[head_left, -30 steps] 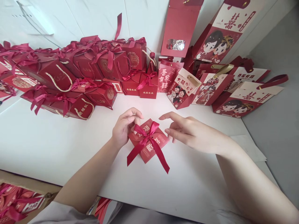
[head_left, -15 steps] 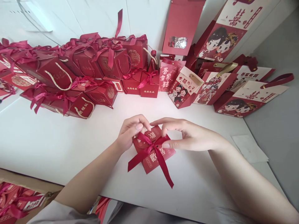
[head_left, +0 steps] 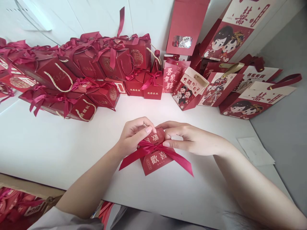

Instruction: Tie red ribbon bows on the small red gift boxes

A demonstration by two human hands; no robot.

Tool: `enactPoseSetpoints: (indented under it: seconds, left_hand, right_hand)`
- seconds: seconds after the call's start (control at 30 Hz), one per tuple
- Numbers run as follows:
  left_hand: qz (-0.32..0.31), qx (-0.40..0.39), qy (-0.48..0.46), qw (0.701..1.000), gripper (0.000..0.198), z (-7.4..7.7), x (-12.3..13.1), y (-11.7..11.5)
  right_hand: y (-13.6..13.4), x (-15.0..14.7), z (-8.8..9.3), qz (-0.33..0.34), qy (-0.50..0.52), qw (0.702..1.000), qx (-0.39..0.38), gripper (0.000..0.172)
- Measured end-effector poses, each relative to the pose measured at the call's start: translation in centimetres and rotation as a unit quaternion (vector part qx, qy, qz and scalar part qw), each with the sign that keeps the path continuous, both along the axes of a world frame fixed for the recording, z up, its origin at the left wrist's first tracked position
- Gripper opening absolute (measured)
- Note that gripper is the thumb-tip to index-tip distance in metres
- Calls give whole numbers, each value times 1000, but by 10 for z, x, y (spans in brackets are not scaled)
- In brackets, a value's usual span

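A small red gift box (head_left: 157, 163) with white characters lies on the white table in front of me. Across its top runs a dark red ribbon (head_left: 181, 159), tied in a bow, its two tails spread out to the left and right. My left hand (head_left: 134, 134) is closed at the left side of the bow, thumb and fingers pinching the ribbon there. On the other side, my right hand (head_left: 189, 139) pinches the ribbon between thumb and index finger, close to the knot. Both hands partly cover the bow's loops and the box's far edges.
Several ribbon-tied red boxes (head_left: 112, 62) stand stacked at the back left. Red and white paper gift bags (head_left: 254, 100) stand at the back right. A white paper sheet (head_left: 256, 150) lies near the right wall. At lower left is a carton (head_left: 31, 185) of red boxes.
The ribbon's tails have swung outward and up, from hanging toward me to spreading sideways. My right hand has shifted slightly left, and the box has turned a little.
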State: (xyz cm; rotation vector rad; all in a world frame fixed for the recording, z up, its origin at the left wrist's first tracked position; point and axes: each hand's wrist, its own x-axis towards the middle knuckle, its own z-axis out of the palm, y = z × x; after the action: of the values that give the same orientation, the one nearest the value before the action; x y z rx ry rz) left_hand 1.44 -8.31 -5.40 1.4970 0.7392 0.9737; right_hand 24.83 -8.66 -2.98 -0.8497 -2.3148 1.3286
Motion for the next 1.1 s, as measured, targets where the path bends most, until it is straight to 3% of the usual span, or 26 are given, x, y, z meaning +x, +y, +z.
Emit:
enactPoseSetpoints:
  seconds: [0.17,0.3,0.4,0.53,0.63,0.77,0.93,1.1]
  left_hand:
    - [-31,-44,14,998,18,-3,-4,7]
    - [-25,-9,37,999,21,-6,-5,13]
    - [-44,9,85,995,26,-5,-6,14]
    - [-120,-5,134,984,37,1,-8,13]
    - [-134,-10,171,976,43,8,-9,10]
    - [-125,21,201,971,26,13,-7,5]
    - [-122,56,211,968,10,12,-5,5]
    - [-135,67,234,961,6,15,-3,3]
  right_hand:
    - [-1,-2,0,-23,13,999,19,18]
    - [-2,-3,2,-47,42,997,50,20]
    - [-3,-3,2,-68,45,996,24,16]
    - [-3,-1,0,-93,43,994,-26,19]
    - [-3,1,1,-106,34,993,-36,21]
    - [-1,4,5,-111,-3,994,-21,29]
    - [0,5,5,-85,21,996,-8,28]
    - [-6,11,13,-184,-111,976,35,38]
